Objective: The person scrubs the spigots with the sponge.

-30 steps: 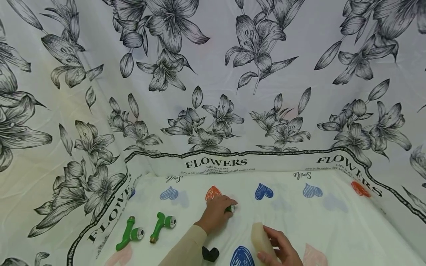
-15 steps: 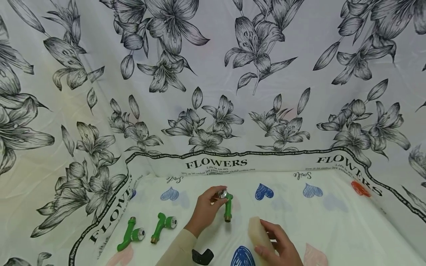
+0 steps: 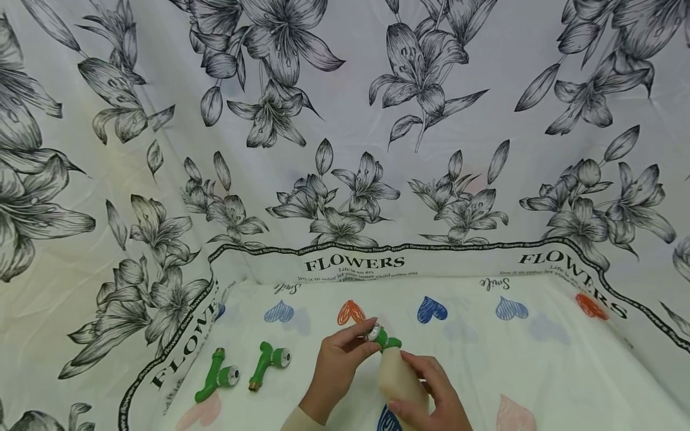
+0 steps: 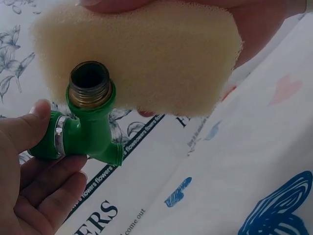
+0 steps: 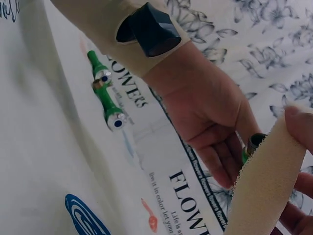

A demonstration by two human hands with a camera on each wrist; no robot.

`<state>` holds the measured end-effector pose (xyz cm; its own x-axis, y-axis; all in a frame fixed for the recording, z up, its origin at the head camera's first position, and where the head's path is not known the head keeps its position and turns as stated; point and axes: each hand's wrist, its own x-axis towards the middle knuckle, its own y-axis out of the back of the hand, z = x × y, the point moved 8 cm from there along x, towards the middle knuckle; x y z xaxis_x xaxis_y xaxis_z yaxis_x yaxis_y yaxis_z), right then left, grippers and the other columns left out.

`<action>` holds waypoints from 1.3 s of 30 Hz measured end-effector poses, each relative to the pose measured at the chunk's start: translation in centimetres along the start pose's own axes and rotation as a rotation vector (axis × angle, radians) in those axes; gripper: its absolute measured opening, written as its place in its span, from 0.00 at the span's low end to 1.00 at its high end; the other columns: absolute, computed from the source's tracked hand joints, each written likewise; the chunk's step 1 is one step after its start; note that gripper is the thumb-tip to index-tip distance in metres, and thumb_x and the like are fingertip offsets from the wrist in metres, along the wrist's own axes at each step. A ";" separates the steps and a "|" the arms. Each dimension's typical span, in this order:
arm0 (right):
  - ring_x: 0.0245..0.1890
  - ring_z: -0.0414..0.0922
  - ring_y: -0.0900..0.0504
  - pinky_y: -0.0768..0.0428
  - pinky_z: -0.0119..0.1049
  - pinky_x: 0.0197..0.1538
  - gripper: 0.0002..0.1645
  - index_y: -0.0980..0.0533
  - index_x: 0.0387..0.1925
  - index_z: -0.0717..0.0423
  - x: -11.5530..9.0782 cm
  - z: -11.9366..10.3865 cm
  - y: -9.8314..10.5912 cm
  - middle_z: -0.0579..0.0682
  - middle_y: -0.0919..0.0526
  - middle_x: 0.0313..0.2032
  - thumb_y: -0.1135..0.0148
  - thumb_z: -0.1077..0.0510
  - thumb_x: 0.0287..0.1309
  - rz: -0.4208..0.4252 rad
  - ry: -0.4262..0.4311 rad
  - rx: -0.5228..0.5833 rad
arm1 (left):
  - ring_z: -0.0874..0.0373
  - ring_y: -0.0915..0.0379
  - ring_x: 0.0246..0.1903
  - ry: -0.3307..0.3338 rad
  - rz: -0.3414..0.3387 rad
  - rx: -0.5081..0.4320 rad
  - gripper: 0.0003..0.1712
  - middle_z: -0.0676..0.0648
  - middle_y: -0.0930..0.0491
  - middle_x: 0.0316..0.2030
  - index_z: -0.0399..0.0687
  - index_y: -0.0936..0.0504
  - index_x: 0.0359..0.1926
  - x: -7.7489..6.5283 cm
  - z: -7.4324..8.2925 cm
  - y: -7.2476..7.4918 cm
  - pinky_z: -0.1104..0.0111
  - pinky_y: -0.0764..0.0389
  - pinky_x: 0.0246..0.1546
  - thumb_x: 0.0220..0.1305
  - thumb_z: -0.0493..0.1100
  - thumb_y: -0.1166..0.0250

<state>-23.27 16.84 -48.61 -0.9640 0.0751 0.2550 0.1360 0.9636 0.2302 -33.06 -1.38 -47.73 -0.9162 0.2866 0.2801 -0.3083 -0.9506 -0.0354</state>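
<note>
My left hand (image 3: 336, 365) pinches a green faucet (image 4: 93, 122) by its round, silver-ringed knob, thumb on one side and fingers on the other. The faucet's threaded brass inlet faces up in the left wrist view. In my right hand (image 3: 433, 392) is a thick cream sponge (image 3: 401, 380), gripped along its edges between thumb and fingers. The sponge lies right against the faucet, overlapping its body in the head view. From the right wrist view, the sponge (image 5: 269, 181) hides most of the faucet, leaving the inlet rim showing.
Two more green faucets, one (image 3: 215, 377) farther left and one (image 3: 266, 365) nearer the hands, lie on the white heart-printed cloth (image 3: 474, 359). Behind them rises a hanging flower-print sheet (image 3: 345, 120). A dark device (image 5: 156, 32) is strapped to the left wrist.
My left hand has picked the faucet up from the cloth beside the orange heart and turned it. The right hand has brought the sponge leftward to meet it.
</note>
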 end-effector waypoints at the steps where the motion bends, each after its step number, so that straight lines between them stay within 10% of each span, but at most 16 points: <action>1: 0.48 0.45 0.18 0.19 0.36 0.46 0.39 0.20 0.69 0.46 -0.1 -0.1 -0.1 0.42 0.19 0.53 0.15 0.56 0.57 0.004 0.022 -0.009 | 0.50 0.15 0.56 -0.005 -0.004 -0.015 0.26 0.45 0.15 0.62 0.42 0.13 0.65 -0.2 0.1 -0.2 0.60 0.14 0.57 0.67 0.37 0.22; 25: 0.54 0.51 0.20 0.15 0.43 0.52 0.44 0.26 0.74 0.53 1.1 2.5 1.5 0.54 0.22 0.61 0.19 0.44 0.62 0.073 -0.184 -0.091 | 0.51 0.14 0.54 0.056 -0.125 -0.123 0.24 0.35 0.15 0.59 0.34 0.16 0.67 -2.2 1.1 -1.7 0.57 0.12 0.53 0.73 0.36 0.27; 39: 0.53 0.51 0.20 0.16 0.38 0.50 0.42 0.24 0.73 0.52 0.7 2.2 0.4 0.51 0.21 0.59 0.20 0.44 0.64 0.024 -0.203 -0.020 | 0.49 0.13 0.51 0.072 -0.055 -0.121 0.24 0.39 0.14 0.58 0.41 0.14 0.66 -2.1 0.3 -1.1 0.56 0.12 0.53 0.71 0.38 0.25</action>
<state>-24.39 17.83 -50.46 -0.9864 0.1501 0.0662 0.1619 0.9558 0.2453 -30.72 -0.95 -48.03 -0.9118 0.3493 0.2157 -0.3827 -0.9135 -0.1382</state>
